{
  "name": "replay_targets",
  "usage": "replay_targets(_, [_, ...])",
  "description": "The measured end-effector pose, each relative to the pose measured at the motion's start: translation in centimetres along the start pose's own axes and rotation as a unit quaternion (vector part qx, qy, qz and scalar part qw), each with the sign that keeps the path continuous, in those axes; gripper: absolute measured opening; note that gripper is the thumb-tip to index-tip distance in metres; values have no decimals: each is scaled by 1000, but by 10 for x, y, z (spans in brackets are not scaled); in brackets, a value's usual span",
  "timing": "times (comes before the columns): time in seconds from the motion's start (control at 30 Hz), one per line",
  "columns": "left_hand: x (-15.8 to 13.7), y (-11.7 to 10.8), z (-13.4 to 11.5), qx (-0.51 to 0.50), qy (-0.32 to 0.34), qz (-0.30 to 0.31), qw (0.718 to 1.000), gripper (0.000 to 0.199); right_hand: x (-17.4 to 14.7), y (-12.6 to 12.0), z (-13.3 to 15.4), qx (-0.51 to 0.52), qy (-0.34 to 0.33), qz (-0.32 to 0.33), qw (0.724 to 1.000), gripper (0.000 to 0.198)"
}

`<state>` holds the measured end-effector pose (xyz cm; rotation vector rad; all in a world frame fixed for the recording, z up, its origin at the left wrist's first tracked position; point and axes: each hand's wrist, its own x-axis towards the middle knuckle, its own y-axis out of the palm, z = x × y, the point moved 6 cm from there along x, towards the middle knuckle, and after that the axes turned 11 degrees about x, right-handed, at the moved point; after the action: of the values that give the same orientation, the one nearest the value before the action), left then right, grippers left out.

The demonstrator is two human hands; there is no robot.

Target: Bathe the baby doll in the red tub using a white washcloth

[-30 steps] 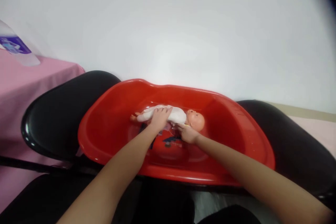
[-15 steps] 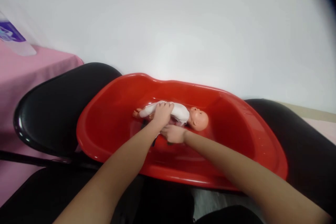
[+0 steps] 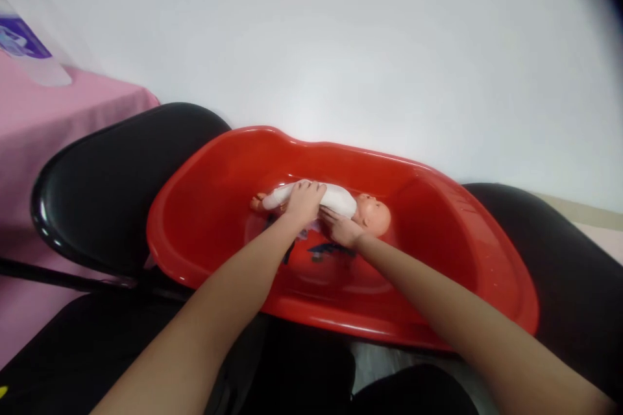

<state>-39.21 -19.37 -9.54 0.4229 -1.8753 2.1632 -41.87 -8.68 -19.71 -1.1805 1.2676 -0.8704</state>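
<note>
A baby doll in a white garment lies on the floor of a red plastic tub, its long axis running along the tub's length, bare head toward the tub's right end and feet toward the left. The person's left hand rests on top of the doll's middle, fingers curled over the white cloth and bearing on the body from the near side; whether they close fully around it cannot be told from this angle. The right hand sits just beside the doll's chest, on the near side of the tub floor and close to the head, fingers drawn narrow and touching the edge of the garment, apparently pinching at it, though the tips are too small to read clearly. The left hand is the nearer of the two to the doll's midpoint; the right is the nearer to its head. A printed picture marks the tub floor just near of the hands. No water is plainly visible in the tub. The tub rests across two black chairs, and left of the tub stands a pink-covered table bearing a clear bottle with a purple label.
</note>
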Motion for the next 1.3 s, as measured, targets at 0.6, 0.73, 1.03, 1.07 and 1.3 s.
replay_targets(0.6, [0, 4, 0, 16, 12, -14, 1000, 27, -118, -53, 2, -24, 36, -100, 994, 34])
replay_targets(0.73, [-1, 4, -1, 20, 14, -7, 1000, 29, -140, -64, 4, 2, 59, -85, 995, 35])
replay_targets(1.03, [-1, 5, 0, 17, 12, -4, 1000, 29, -156, -90, 7, -36, 138, -145, 979, 37])
replay_targets(1.07, [-1, 5, 0, 17, 12, -3, 1000, 29, -156, -83, 9, -31, 133, -136, 981, 37])
replay_targets(1.3, [-1, 3, -1, 12, 15, -10, 1000, 30, -142, -52, 30, 47, 180, -18, 982, 33])
